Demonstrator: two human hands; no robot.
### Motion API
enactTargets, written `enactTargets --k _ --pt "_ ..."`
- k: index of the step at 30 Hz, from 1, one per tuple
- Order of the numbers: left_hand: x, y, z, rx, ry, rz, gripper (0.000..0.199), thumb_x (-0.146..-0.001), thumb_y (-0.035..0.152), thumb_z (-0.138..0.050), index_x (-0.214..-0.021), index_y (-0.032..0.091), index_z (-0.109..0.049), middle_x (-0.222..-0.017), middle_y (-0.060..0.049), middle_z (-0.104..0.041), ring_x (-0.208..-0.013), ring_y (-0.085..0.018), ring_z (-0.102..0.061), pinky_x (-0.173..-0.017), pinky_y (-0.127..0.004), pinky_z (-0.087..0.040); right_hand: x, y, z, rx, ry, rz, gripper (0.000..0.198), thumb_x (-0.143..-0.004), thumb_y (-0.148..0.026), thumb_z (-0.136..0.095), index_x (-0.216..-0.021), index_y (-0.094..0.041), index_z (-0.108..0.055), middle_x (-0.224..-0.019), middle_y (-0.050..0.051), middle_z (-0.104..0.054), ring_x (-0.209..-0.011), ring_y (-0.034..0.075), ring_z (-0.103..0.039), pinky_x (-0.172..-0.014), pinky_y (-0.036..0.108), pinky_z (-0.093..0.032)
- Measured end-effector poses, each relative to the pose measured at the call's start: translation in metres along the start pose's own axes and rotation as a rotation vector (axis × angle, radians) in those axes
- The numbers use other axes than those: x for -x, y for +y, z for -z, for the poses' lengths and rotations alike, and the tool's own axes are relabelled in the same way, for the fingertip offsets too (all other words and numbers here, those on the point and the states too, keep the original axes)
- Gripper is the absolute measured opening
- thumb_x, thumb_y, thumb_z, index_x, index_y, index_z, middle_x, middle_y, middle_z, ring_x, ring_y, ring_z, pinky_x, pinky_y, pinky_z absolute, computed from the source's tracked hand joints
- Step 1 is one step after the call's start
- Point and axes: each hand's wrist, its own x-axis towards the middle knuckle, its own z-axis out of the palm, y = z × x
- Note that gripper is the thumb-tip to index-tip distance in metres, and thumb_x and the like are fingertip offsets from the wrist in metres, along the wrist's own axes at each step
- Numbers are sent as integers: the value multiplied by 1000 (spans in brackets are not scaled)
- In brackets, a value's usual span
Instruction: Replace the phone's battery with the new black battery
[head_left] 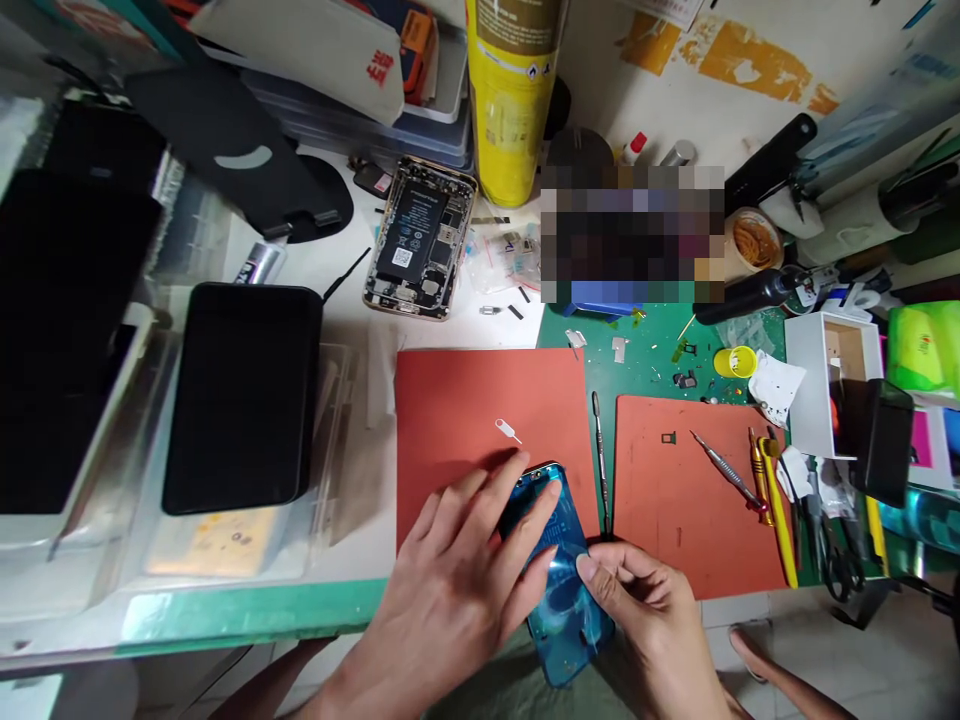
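Observation:
A glossy blue phone lies tilted across the front edge of the red mat, its lower end over the table edge. My left hand reaches over it from the left, fingers spread along its upper part and the thumb on its surface, holding it. On the right edge, my right hand pinches the phone between thumb and bent fingers. Just above my left fingertips rests a SIM eject pin. A thin metal pry tool lies right of the phone. What my left palm covers is hidden.
An opened phone lies behind the mat, near a yellow spray can. A second red mat bears a SIM tray, tweezers and screwdrivers. At left, a black tablet sits on a plastic box. One patch is pixelated.

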Motion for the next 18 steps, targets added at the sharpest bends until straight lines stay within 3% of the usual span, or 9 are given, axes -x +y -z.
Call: enactTargets --k 5,18 --pt "-9 13 -9 -16 5 53 41 -107 29 -61 -145 15 -67 -148 -18 -64 -126 -38 -60 -97 -52 -52 -2 4 3 -16 -10 -8 41 -82 -53 -94 -86 -13 -82 -74 6 -72 -66 13 -56 -61 25 -46" --pt "-10 10 -11 -19 -21 27 42 -105 27 -62 -143 12 -67 -138 -17 -70 -121 -38 -63 -95 -53 -54 -1 4 3 14 -15 5 42 -83 -55 -93 -86 -14 -81 -73 4 -69 -64 12 -55 -61 24 -45"
